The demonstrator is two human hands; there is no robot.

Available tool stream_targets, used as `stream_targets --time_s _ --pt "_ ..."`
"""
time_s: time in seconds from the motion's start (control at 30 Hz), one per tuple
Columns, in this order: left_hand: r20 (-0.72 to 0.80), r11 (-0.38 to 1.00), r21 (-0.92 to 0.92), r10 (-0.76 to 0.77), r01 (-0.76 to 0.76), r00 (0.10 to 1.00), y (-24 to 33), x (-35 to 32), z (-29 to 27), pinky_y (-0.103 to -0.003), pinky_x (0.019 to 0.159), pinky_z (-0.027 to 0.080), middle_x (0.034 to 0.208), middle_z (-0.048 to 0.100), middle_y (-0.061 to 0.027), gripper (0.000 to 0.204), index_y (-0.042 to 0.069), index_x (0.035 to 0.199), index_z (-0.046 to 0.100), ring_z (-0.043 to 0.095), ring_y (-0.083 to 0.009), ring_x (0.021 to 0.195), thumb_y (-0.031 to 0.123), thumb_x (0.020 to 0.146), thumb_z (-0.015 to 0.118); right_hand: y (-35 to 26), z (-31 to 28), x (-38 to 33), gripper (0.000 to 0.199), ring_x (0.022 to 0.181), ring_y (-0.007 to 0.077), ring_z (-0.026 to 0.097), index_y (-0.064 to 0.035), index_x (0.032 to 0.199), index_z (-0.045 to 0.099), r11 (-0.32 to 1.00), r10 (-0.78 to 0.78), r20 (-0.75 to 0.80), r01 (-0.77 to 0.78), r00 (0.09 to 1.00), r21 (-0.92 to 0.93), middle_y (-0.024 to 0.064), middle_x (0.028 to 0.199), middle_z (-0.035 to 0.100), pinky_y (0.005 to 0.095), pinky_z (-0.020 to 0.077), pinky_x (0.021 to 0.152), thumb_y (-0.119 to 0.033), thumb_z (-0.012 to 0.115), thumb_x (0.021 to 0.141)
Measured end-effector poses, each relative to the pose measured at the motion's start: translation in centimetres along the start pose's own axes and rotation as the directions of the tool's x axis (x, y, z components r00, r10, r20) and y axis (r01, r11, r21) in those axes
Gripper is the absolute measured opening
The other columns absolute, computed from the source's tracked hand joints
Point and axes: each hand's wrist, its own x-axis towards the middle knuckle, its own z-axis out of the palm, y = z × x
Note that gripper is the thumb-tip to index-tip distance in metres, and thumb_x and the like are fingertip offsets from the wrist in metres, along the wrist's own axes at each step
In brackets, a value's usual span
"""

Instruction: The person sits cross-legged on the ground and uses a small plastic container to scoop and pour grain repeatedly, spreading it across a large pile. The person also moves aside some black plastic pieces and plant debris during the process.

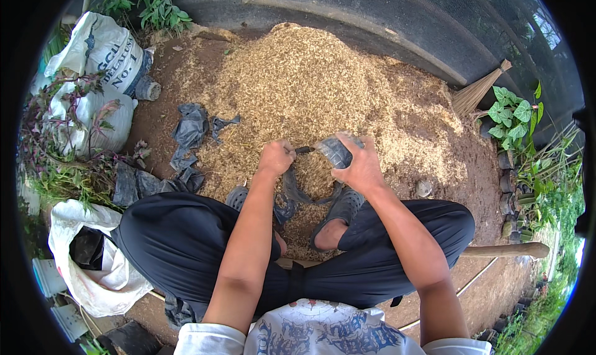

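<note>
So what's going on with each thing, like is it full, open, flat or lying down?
Small black plastic nursery bag: partly filled, held by right hand.
Left hand: closed in a fist by the bag's edge.
Tan husk pile: heaped.
Empty black bags: crumpled flat.
Straw broom: lying down.

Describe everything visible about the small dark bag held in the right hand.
The small dark bag looks like thin, crinkled, slightly shiny plastic, dark grey to black. It seems bulging, apparently packed, though its contents are hidden. It is held above the heap of tan husks, in front of the person's knees. The right hand wraps its right side; the left hand pinches a dark edge at its left. Its bottom is covered by the hand.
</note>
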Motion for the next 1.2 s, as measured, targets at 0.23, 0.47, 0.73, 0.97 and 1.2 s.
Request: stream_targets --time_s 0.23,0.47,0.73,0.97,1.2 --pt "0.038 1.0 -0.009 -0.02 0.021 0.999 0.1 -0.3 -0.4 -0.045 0.098 0.061 0.105 0.082 -0.0181 0.026 0.009 0.114 0.081 0.079 -0.0336 0.103 0.02 0.09 0.082 -0.3 -0.7 -0.1 0.094 0.124 0.0475 0.065 -0.0235 0.156 0.06 1.0 -0.003 0.01 0.002 1.0 0.016 0.0339 0.149 0.046 0.0483 0.0569 0.112 -0.028 0.097 0.069" --pt "0.168 0.982 0.188 -0.067 0.034 0.984 1.1 -0.6 -1.6 -0.047 0.108 0.057 0.132 0.075 -0.0204 0.064 0.009 0.144 0.066 0.071 -0.036 0.126 0.027 0.087 0.088 -0.6 -1.2 -0.2 0.094 0.128 0.05 0.062 -0.0229 0.155 0.061 0.999 -0.047 -0.006 0.047 0.999 -0.009 0.0351 0.146 0.049 0.0473 0.0548 0.115 -0.029 0.097 0.068" --pt "0.359 0.914 0.373 -0.303 0.162 0.883 1.9 -1.7 -0.9 -0.048 0.113 0.056 0.147 0.068 -0.0203 0.093 0.004 0.154 0.055 0.065 -0.0378 0.136 0.037 0.076 0.095 -1.1 -1.9 -0.6 0.091 0.119 0.0483 0.068 -0.0259 0.153 0.063 0.992 -0.12 -0.047 0.117 0.992 -0.057 0.031 0.147 0.047 0.0502 0.0613 0.104 -0.023 0.095 0.069" --pt "0.351 0.889 0.43 -0.329 0.161 0.877 2.3 -1.7 1.6 -0.044 0.103 0.062 0.135 0.074 -0.021 0.066 0.001 0.132 0.073 0.072 -0.036 0.127 0.033 0.078 0.094 -0.8 -2.1 -0.6 0.094 0.122 0.0527 0.066 -0.0249 0.155 0.061 0.998 -0.068 0.015 0.069 0.998 -0.006 0.0365 0.149 0.046 0.0525 0.0602 0.105 -0.025 0.096 0.068" --pt "0.314 0.827 0.56 -0.272 0.054 0.91 2.4 -1.6 3.3 -0.041 0.102 0.063 0.132 0.074 -0.0249 0.043 0.0 0.128 0.074 0.072 -0.0375 0.125 0.019 0.09 0.08 -0.8 -1.7 -0.7 0.092 0.119 0.0516 0.068 -0.024 0.154 0.062 0.998 -0.056 -0.003 0.056 0.998 -0.029 0.0338 0.149 0.046 0.0515 0.061 0.103 -0.022 0.095 0.068"
